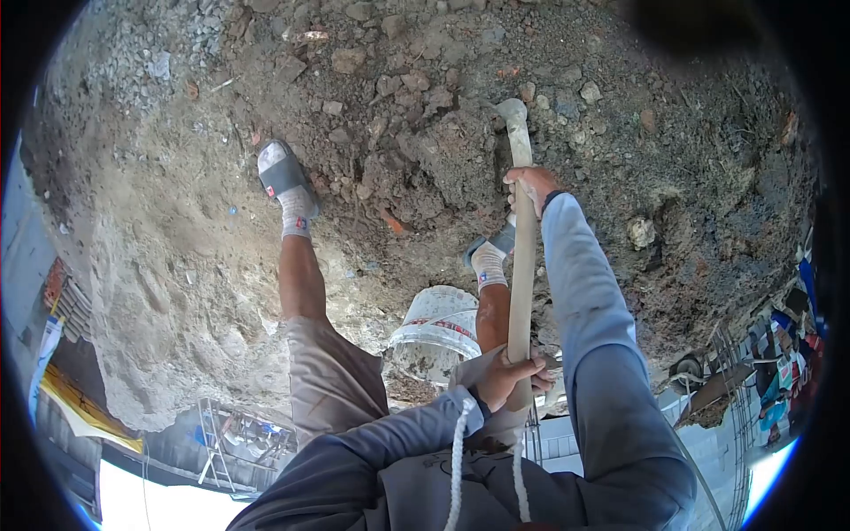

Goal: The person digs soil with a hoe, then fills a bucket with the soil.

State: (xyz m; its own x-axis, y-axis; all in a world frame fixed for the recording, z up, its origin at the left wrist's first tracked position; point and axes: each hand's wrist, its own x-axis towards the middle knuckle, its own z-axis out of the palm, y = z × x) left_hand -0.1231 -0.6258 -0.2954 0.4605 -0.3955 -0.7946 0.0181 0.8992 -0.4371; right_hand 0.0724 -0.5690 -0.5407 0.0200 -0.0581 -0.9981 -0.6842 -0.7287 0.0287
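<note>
A hoe (521, 257) with a long pale wooden handle runs upright through the middle of the view. My right hand (535, 184) is wrapped round the upper handle, a little below the hoe's head. Lower down, close to my body, my left hand (508, 379) grips the handle's near end. The hoe's head (512, 110) is at the loose, stony soil (425, 150); its blade hardly shows. Beside my left hand, between my legs, is a white bucket (440, 310) with red markings, dirty inside.
My feet, in socks and slides (285, 173), stand apart on uneven ground. Broken stones and a pale rock (641, 232) lie about. Paler packed earth (168, 292) spreads at left. A ladder (212, 442) stands at lower left; steel bars (733, 389) and clutter are at right.
</note>
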